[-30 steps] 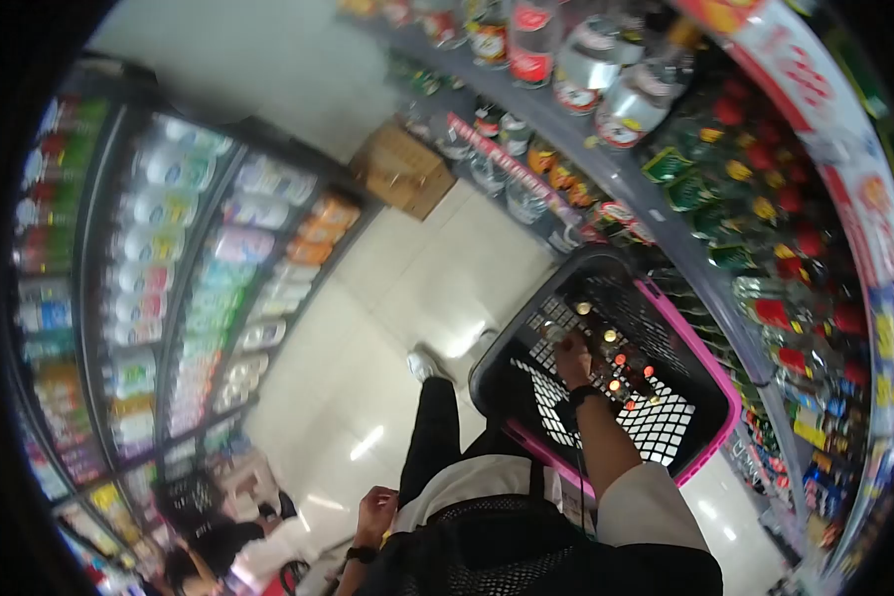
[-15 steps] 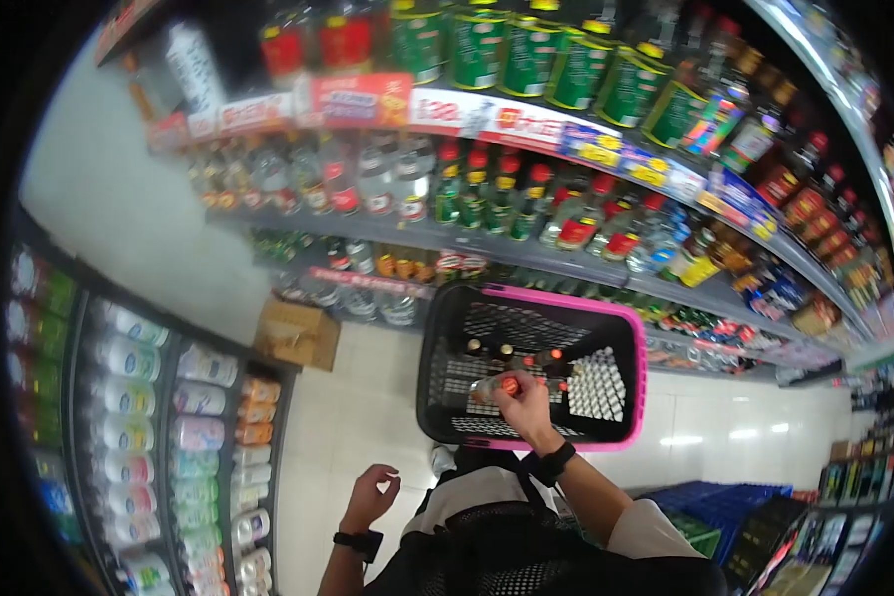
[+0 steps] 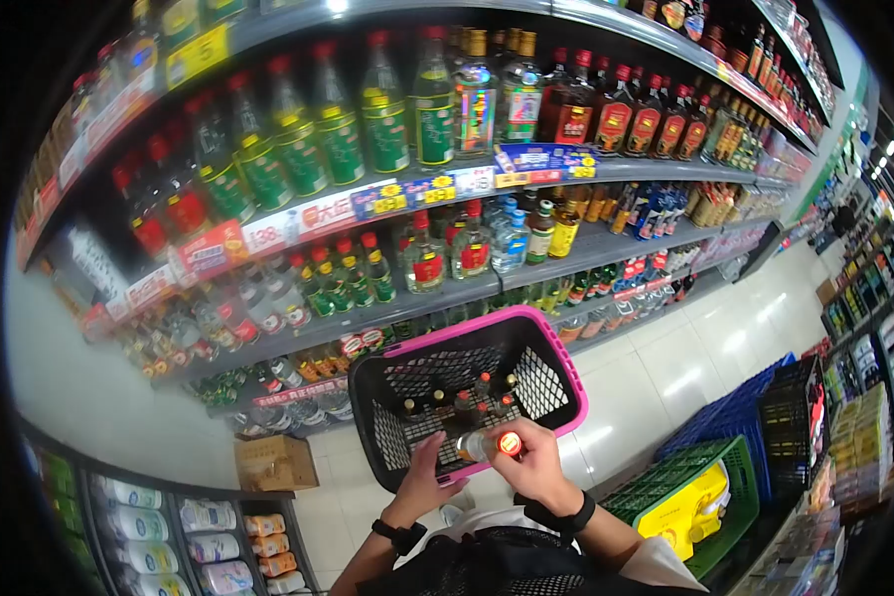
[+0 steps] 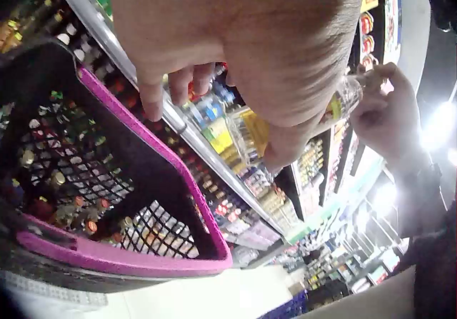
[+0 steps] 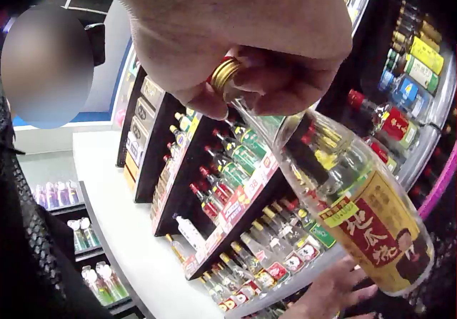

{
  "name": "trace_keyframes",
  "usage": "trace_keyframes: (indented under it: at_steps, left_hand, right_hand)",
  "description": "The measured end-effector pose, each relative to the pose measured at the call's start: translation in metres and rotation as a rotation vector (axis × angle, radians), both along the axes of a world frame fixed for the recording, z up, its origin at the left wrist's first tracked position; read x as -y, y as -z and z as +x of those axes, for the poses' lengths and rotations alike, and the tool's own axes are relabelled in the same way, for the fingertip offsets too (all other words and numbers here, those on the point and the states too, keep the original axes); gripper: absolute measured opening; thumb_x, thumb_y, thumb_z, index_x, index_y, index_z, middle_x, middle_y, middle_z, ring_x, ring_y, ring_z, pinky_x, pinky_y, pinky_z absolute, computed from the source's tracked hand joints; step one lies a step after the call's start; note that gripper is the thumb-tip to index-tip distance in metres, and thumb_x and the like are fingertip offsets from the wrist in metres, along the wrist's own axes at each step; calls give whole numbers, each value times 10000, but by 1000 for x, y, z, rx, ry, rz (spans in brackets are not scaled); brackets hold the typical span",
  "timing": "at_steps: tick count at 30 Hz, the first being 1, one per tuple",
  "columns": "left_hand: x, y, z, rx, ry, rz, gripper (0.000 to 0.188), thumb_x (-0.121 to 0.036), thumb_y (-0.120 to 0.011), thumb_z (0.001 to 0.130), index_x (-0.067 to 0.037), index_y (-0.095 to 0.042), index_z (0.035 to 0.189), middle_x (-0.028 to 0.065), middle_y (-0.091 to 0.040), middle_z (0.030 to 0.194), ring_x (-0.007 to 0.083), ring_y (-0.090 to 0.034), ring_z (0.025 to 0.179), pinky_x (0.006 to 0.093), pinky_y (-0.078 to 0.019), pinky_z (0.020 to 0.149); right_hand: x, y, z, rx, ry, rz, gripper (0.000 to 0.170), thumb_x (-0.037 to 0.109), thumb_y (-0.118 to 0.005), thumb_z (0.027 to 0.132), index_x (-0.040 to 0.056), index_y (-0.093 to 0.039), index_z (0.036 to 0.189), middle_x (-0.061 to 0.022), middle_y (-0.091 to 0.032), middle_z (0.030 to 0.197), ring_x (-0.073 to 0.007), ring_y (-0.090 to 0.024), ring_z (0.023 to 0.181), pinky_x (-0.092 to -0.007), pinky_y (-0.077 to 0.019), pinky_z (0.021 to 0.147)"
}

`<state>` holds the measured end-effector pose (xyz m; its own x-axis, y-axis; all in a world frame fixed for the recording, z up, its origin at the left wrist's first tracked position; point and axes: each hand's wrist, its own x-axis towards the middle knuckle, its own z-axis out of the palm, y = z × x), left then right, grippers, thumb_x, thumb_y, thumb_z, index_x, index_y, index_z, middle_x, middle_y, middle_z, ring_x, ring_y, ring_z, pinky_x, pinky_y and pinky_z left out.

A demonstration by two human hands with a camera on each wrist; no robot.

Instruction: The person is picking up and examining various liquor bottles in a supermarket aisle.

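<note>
My right hand (image 3: 538,465) grips a clear glass liquor bottle (image 5: 357,198) by its neck, just below the red cap (image 3: 510,443). The bottle tilts, and its yellow and red label with a printed figure shows in the right wrist view. My left hand (image 3: 425,485) is held near the bottle's lower end, fingers extended and not wrapped round it. Below both hands stands a black shopping basket (image 3: 397,368) with a pink rim. Several bottles (image 3: 464,401) with gold or red caps stand inside it.
Shelves of liquor bottles (image 3: 433,114) rise behind the basket, with price strips (image 3: 377,202) along their edges. A cardboard box (image 3: 276,463) sits on the floor at left. Green (image 3: 735,497) and blue crates (image 3: 710,402) stand at right; bottled goods (image 3: 134,521) fill the lower-left shelf.
The head view has swung to the right along the liquor shelves. My right hand has lifted the bottle up from inside the basket, and my left hand has come in beside it.
</note>
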<state>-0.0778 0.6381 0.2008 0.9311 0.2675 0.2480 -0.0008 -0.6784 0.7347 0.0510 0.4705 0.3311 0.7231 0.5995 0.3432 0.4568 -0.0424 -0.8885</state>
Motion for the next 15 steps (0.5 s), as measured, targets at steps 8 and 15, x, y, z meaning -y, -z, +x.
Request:
trace_keyframes:
  at_steps: [8, 15]
  left_hand:
    - [58, -1, 99, -129, 453, -4, 702, -318, -748, 840, -47, -416, 1395, 145, -524, 1329, 315, -530, 1237, 406, -468, 1011]
    - [150, -12, 191, -42, 458, -75, 552, -270, -773, 829, -36, -533, 1268, 116, -542, 1277, 295, -547, 1178, 389, -481, 978]
  right_hand:
    - [86, -12, 50, 24, 28, 39, 210, 55, -735, 691, 25, -677, 891, -106, -657, 770, -195, -644, 651, -301, -507, 601]
    - [170, -19, 124, 65, -27, 27, 268, 77, -757, 710, 36, -677, 962, -114, -652, 777, -216, -637, 660, -305, -507, 612]
